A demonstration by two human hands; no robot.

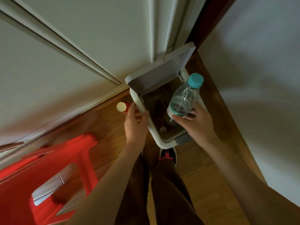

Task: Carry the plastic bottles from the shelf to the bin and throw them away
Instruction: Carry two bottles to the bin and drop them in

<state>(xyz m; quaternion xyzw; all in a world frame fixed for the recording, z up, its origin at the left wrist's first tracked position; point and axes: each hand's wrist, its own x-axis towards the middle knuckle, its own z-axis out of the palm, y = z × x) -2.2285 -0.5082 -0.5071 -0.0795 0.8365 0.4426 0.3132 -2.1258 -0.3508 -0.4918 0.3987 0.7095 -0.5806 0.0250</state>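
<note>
While I'm hovering the bottle (181, 101) right over the open bin (164, 142), I'm basically sitting at the drop step of this run. My right hand (198, 124) is gripping the clear bottle low on its body, fingers curled round it, with the teal cap (195, 80) pointing toward the far right, out past the bin's rim. My left hand (135, 124) is clamping the bin's left rim, thumb hooked over the edge, steadying it I think. The lid (155, 75) is standing open on the far side, and a shoe (168, 155) is sitting right at the bin's near end, maybe working a pedal, can't tell. It's dark inside, so I'm not making out what's lying in there. Next move, I'm guessing, is tipping the bottle down so it's clearing the right rim, then letting go. Otherwise it's risking clipping the edge and bouncing onto the floor (105, 124).
</note>
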